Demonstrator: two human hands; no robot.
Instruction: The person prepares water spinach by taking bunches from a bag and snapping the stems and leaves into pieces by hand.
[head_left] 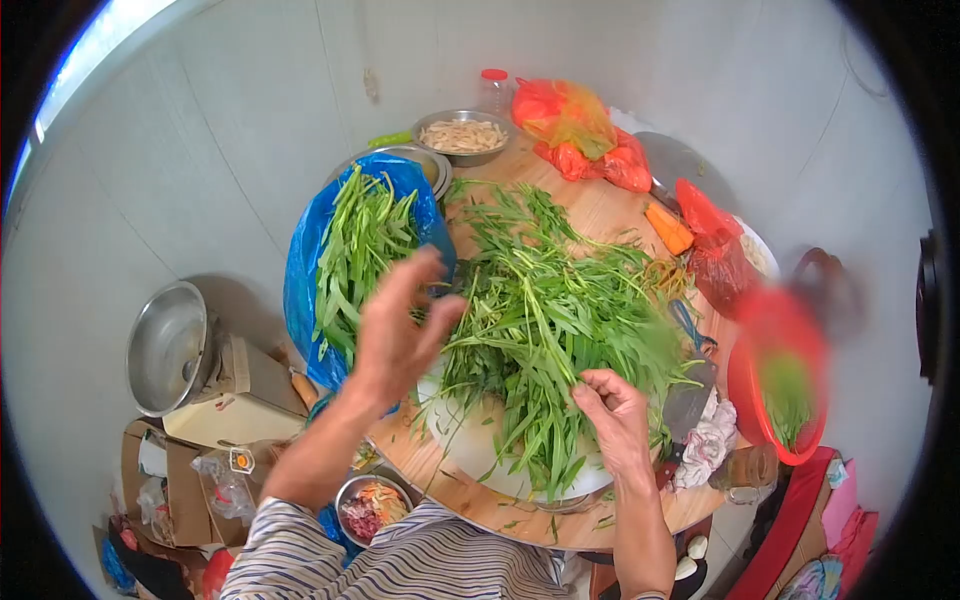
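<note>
A large heap of long-leaved water spinach (540, 310) spreads over the round wooden table and a white board (450, 430). My right hand (615, 410) is at the heap's near right side, thumb and fingers pinched on a water spinach stem. My left hand (395, 330) is raised between the heap and a blue plastic bag (300, 270), fingers apart, holding nothing; it is slightly blurred. More water spinach stems (360, 250) lie in the open bag. Part of the bag is hidden behind my left hand.
At the right edge stands a red basin (745, 395) with greens, partly behind a blurred red shape. Carrot (668, 228), red plastic bags (625, 160) and a bowl of pale strips (462, 135) line the far side. A bowl of chopped food (372, 508) sits below the near edge.
</note>
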